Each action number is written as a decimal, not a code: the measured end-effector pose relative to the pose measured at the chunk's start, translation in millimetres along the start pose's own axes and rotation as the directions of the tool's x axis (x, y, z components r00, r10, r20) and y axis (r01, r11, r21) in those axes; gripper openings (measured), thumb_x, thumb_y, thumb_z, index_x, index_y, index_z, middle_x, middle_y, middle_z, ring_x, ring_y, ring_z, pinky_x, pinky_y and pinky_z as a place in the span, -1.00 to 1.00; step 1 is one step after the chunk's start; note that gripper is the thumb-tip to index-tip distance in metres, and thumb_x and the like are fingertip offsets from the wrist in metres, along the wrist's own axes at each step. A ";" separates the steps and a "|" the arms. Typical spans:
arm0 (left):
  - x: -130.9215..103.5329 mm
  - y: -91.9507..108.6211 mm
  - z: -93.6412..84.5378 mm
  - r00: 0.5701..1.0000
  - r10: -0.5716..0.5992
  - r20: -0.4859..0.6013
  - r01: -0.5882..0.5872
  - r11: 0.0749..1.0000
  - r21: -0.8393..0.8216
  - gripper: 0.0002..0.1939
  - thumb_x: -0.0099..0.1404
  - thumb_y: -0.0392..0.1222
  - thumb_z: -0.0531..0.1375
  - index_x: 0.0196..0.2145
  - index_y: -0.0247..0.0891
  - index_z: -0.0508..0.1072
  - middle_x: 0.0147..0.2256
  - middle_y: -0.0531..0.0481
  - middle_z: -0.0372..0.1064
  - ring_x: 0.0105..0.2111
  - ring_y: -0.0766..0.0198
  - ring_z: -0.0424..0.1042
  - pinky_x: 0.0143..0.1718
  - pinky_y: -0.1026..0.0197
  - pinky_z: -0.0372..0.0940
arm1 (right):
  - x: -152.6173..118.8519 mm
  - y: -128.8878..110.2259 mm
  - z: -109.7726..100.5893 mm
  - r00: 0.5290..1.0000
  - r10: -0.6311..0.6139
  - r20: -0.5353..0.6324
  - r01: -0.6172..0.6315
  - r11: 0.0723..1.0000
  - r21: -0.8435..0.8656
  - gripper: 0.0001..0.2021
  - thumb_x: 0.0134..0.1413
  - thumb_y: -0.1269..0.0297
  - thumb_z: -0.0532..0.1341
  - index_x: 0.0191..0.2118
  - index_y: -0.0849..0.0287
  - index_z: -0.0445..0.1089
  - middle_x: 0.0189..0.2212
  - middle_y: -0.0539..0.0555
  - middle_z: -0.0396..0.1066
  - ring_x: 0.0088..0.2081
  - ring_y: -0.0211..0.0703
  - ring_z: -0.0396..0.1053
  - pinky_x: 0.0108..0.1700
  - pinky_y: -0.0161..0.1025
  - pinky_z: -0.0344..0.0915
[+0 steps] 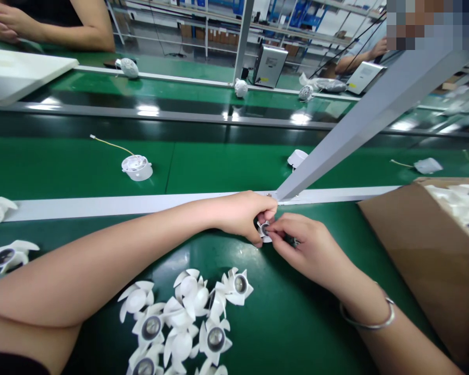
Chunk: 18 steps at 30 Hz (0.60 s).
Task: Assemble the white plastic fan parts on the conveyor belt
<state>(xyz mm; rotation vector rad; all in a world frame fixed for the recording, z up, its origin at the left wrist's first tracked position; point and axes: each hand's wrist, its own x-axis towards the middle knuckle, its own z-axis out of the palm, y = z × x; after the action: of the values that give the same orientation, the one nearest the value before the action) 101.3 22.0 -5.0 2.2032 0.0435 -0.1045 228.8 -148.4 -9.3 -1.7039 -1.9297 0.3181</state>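
Near the white rail, my left hand (252, 213) is closed round a small white fan part (265, 238) with a dark centre, mostly hidden by fingers. My right hand (303, 239) meets it from the right, thumb and fingertips pinched at that centre. Whatever the pinch holds is too small to make out; something small and dark shows under the curled fingers of this hand. Below both hands lies a loose pile of white fan impellers (180, 344), several with a grey ring and shiny hub facing up.
A slanted metal post (344, 122) rises just behind my hands from the white rail (101, 206). At right stands a cardboard box (418, 250) with white parts. Beyond the rail, a white fan housing (137, 169) with a wire rests on the green belt (203, 166). Other people sit opposite.
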 end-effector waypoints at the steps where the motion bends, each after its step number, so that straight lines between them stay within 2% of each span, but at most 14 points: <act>1: 0.2 -0.7 0.3 1.000 0.008 0.003 -0.008 1.000 -0.017 -0.57 -0.06 -0.26 0.42 -0.35 -0.22 0.23 -0.26 0.12 0.35 -0.35 0.37 0.31 -0.38 0.31 0.13 | -1.0 -1.7 -1.9 0.998 -0.057 0.014 0.058 0.996 -0.066 -0.85 0.24 0.45 0.14 -0.23 0.19 0.46 -0.40 0.06 0.41 -0.37 -0.18 0.31 -0.33 -0.23 0.23; 4: 0.5 -2.2 0.6 0.999 0.033 0.010 -0.032 0.997 -0.063 -0.59 -0.04 -0.29 0.40 -0.36 -0.23 0.22 -0.19 0.07 0.39 -0.27 0.33 0.35 -0.32 0.30 0.17 | -3.8 -6.2 -7.2 0.979 -0.180 0.095 0.201 0.934 -0.296 -0.79 0.28 0.42 0.12 -0.11 0.25 0.50 -0.44 0.08 0.40 -0.40 -0.12 0.28 -0.37 -0.17 0.19; 6: -0.2 -2.2 -0.5 0.999 0.044 0.025 -0.042 0.997 -0.059 -0.58 -0.05 -0.29 0.41 -0.35 -0.23 0.23 -0.19 0.07 0.38 -0.25 0.32 0.35 -0.32 0.31 0.18 | -5.0 -6.6 -10.0 0.968 -0.212 0.137 0.248 0.896 -0.368 -0.77 0.28 0.41 0.11 -0.07 0.27 0.50 -0.47 0.07 0.38 -0.43 -0.12 0.26 -0.40 -0.15 0.15; 9: -2.9 -0.1 -4.9 0.995 0.064 0.070 -0.063 0.998 -0.016 -0.54 -0.07 -0.27 0.43 -0.27 -0.21 0.29 -0.22 0.09 0.34 -0.27 0.33 0.33 -0.33 0.31 0.18 | -6.0 -2.2 -14.1 0.972 -0.221 0.083 0.236 0.921 -0.311 -0.79 0.27 0.42 0.13 -0.09 0.25 0.49 -0.47 0.06 0.38 -0.44 -0.14 0.26 -0.39 -0.17 0.17; 13: -6.0 0.8 -10.9 0.992 0.089 0.085 -0.090 0.996 -0.002 -0.44 -0.09 -0.08 0.47 -0.18 -0.19 0.32 -0.24 0.09 0.28 -0.27 0.31 0.28 -0.37 0.31 0.16 | -6.0 5.0 -19.8 0.993 -0.114 -0.038 0.106 0.981 -0.163 -0.82 0.26 0.42 0.15 -0.11 0.18 0.48 -0.51 0.00 0.33 -0.47 -0.21 0.25 -0.38 -0.22 0.20; 15: -5.4 -3.0 -12.4 0.995 0.085 0.042 -0.082 0.993 -0.082 -0.46 -0.02 0.03 0.43 -0.18 -0.20 0.32 -0.27 0.09 0.28 -0.35 0.36 0.24 -0.41 0.30 0.14 | -5.7 6.1 -21.1 0.996 -0.071 -0.048 0.063 0.987 -0.147 -0.83 0.26 0.41 0.15 -0.12 0.18 0.48 -0.53 -0.01 0.32 -0.48 -0.22 0.26 -0.38 -0.24 0.20; 18: -2.2 -14.2 -14.1 0.987 0.041 -0.157 -0.066 0.985 -0.161 -0.56 0.13 0.08 0.34 -0.23 -0.24 0.29 -0.30 0.08 0.33 -0.46 0.41 0.18 -0.43 0.30 0.14 | -5.4 5.3 -20.1 0.998 -0.033 -0.051 0.025 0.987 -0.157 -0.85 0.26 0.40 0.16 -0.16 0.19 0.49 -0.50 0.01 0.35 -0.45 -0.21 0.30 -0.36 -0.24 0.23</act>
<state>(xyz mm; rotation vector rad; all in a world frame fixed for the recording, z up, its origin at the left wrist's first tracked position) 99.0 41.8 -8.0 2.0400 0.0754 0.0957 244.3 -156.2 3.3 -1.7616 -1.9828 0.1110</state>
